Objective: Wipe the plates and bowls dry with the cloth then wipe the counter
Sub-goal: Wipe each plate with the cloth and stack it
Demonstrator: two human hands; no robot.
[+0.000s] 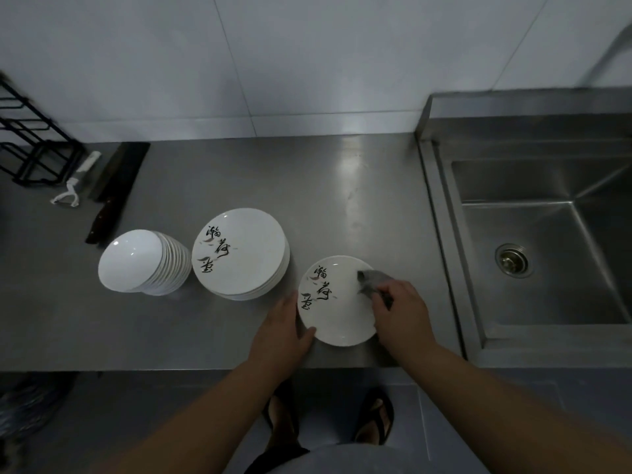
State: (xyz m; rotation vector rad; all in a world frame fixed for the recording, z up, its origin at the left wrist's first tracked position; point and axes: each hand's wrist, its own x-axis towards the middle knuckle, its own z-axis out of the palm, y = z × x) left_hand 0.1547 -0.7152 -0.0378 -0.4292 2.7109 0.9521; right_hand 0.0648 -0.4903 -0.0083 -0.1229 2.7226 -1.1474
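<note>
1. Centrally, just right of the frame's middle and low on the steel surface [342,186], a single white plate [337,323] with dark brush lettering is seen lying near the front edge.
2. The plate's left rim is held by the left hand [280,328], with the thumb curled along the lower rim and the fingers hidden at the edge.
3. A grey cloth [371,280] is gripped by the right hand [402,309], its fingers closed around the bunched fabric, and is pressed onto the right part of the plate's face.
4. A stack of plates [239,253] with the same lettering is placed left of the single plate, close to it but apart.
5. A stack of plain white bowls [143,261], leaning towards the left of the frame, is set just beside that stack, further left.
6. At the upper left, a dark cleaver [116,186] and a white peeler [73,189] are laid on the surface next to a black wire rack [30,138].
7. A steel sink [547,241] with a round drain [512,260] is seen at the right of the frame.
8. Two feet in sandals [374,419] are shown on the floor at the bottom.
</note>
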